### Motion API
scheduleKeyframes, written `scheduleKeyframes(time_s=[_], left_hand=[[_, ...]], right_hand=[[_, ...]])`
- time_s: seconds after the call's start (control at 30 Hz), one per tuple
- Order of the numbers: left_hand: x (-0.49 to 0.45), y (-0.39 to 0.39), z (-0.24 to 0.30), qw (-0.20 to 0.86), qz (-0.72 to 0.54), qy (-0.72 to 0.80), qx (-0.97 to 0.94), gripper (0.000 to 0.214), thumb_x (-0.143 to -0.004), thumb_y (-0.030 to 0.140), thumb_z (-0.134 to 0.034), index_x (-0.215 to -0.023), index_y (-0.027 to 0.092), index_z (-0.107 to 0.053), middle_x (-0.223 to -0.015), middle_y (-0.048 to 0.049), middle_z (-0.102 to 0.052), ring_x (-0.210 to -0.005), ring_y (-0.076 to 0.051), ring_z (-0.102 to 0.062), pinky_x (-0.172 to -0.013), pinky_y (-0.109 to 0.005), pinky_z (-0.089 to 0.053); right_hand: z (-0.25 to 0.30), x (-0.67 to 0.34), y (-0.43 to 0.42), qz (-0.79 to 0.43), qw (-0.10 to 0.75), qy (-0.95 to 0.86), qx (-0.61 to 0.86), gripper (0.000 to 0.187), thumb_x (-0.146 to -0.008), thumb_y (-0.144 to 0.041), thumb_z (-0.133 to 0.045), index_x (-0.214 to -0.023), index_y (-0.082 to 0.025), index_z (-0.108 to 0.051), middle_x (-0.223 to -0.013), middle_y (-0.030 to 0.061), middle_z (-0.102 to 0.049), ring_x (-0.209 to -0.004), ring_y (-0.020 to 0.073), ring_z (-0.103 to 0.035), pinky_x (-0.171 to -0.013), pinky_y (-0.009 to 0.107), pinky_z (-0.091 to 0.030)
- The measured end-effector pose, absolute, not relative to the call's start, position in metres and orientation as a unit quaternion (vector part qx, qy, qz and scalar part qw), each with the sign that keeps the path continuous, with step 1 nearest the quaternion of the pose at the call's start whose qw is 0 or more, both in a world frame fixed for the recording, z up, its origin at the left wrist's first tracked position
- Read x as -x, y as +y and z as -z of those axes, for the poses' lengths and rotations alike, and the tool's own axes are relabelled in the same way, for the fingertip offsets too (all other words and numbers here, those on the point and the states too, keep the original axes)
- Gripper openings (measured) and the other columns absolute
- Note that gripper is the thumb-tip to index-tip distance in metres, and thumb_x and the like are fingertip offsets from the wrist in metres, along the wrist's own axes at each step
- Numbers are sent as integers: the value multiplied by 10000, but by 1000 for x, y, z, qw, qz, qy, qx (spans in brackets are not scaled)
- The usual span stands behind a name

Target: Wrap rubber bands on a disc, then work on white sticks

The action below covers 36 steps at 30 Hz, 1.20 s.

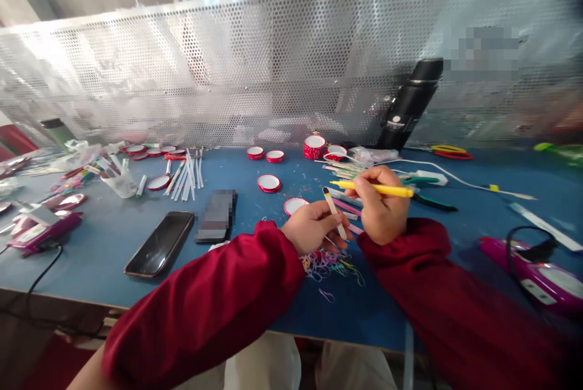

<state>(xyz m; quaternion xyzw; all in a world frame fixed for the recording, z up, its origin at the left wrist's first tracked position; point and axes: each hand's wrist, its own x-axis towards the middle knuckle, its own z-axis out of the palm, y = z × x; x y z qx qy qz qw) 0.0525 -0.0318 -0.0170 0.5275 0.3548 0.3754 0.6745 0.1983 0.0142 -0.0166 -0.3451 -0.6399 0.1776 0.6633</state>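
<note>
My left hand point(316, 227) pinches a slim white stick point(337, 218) with a dark tip and a yellowish band below it. In my right hand point(383, 211) is a yellow marker pen point(387, 189), its thin end pointing left, just above the stick's dark tip and seemingly apart from it. Under my left hand lies a heap of thin coloured loops point(325, 265). Pink and pale strips point(348, 208) stick out between my two hands. A round red-rimmed lid point(295, 205) sits partly behind my left hand.
Two phones, one dark point(159, 244) and one partly blurred out point(218, 217), lie left on the blue table point(255, 220). Pliers point(432, 201) and a purple glue gun point(537, 274) are at right. A black bottle point(412, 104) leans on the perforated metal screen point(228, 74). A cable crosses the back right.
</note>
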Motion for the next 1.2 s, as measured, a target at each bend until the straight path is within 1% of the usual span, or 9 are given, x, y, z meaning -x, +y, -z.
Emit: scheduleKeyframes(time_s=[0.13, 0.27, 0.5, 0.87, 1.07, 1.2], left_hand=[[-52, -31, 18, 678, -365, 353, -532, 192, -861, 329, -583, -856, 144, -530, -741, -16, -626, -520, -77, -600, -478, -188, -466], [-53, -32, 19, 681, -356, 355, -532, 220, -856, 358, -588, -870, 146, -530, -750, -16, -625, -524, -76, -598, -482, -190, -463], [-54, -33, 18, 685, -345, 354, -535, 247, -855, 383, -594, -881, 145, -532, -756, -20, -625, -540, -79, -603, -494, -198, -472], [-52, -35, 15, 679, -337, 363, -542, 248, -865, 382, -592, -888, 143, -529, -763, -27, -626, -559, -81, -605, -510, -197, -473], [-53, -35, 14, 672, -337, 364, -549, 235, -869, 370, -588, -876, 144, -525, -738, -18, -616, -546, -80, -601, -494, -192, -473], [-53, -35, 13, 670, -335, 367, -552, 214, -876, 354, -578, -880, 146, -528, -748, -19, -627, -550, -80, -603, -498, -189, -472]], right_hand=[[13, -196, 9, -176, 665, -643, 335, 132, -866, -308, -609, -767, -225, -585, -614, -6, -597, -553, 158, -601, -538, 295, -483], [11, -195, 3, -167, 664, -651, 328, 132, -870, -306, -614, -765, -232, -586, -615, -2, -603, -543, 162, -594, -535, 309, -476], [12, -195, -1, -148, 650, -665, 337, 145, -888, -317, -584, -768, -236, -589, -643, 4, -607, -606, 177, -618, -587, 335, -492], [13, -196, -2, -172, 646, -663, 336, 156, -889, -345, -587, -779, -235, -584, -649, 19, -613, -615, 194, -616, -558, 351, -497], [12, -195, -2, -162, 644, -670, 332, 157, -882, -332, -586, -768, -225, -573, -640, 3, -608, -602, 177, -607, -580, 339, -489], [12, -195, -3, -164, 638, -674, 335, 151, -893, -325, -576, -772, -235, -575, -646, 13, -609, -612, 182, -607, -585, 347, -484]])
